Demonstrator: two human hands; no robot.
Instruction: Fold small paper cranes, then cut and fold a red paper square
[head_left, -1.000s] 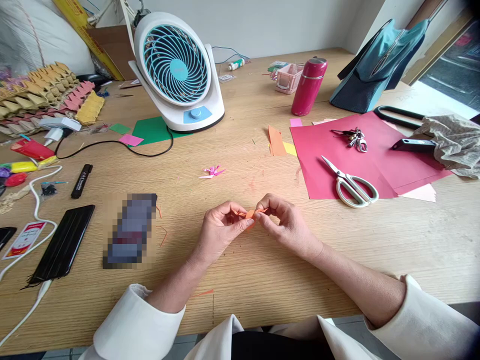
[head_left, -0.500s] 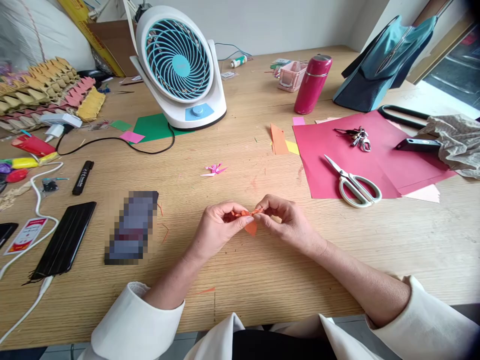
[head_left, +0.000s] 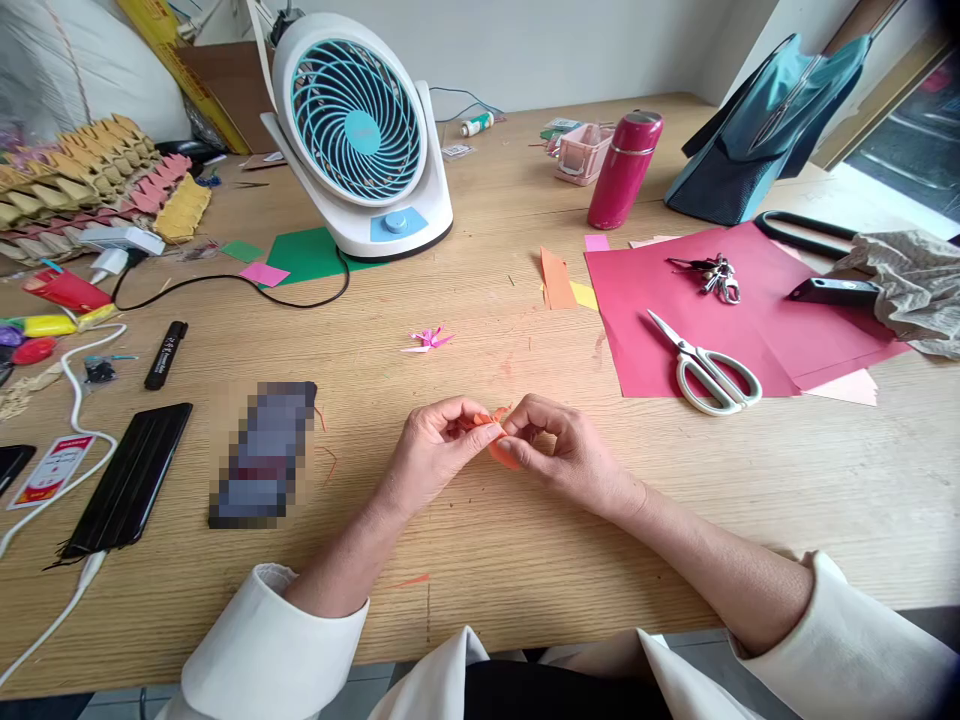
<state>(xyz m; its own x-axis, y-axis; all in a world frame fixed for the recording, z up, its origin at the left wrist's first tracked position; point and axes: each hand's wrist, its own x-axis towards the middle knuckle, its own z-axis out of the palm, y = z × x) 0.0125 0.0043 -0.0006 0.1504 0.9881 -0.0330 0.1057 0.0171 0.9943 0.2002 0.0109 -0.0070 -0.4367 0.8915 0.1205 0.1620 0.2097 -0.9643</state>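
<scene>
Between my hands is a small folded orange paper (head_left: 502, 455), partly hidden by the fingers. My left hand (head_left: 441, 445) pinches it from the left, thumb on top. From the right, my right hand (head_left: 559, 450) is closed on its lower part with thumb and forefinger. The fingertips of both hands almost meet. A small pink folded paper crane (head_left: 429, 339) rests on the wooden table (head_left: 480, 560) beyond my hands. Thin orange paper scraps (head_left: 411, 580) lie near the front edge.
White-handled scissors (head_left: 712, 375) and keys (head_left: 720, 278) lie on red paper (head_left: 630, 330) to the right. Behind stand a fan (head_left: 358, 130) and a magenta flask (head_left: 626, 170). A blurred phone (head_left: 262, 455), a black marker (head_left: 165, 355) and a black power bank (head_left: 127, 480) are at left.
My right hand has shifted slightly left and its fingers have moved lower on the orange paper. The paper's lower flap now looks bent and rounder. My left hand has barely moved.
</scene>
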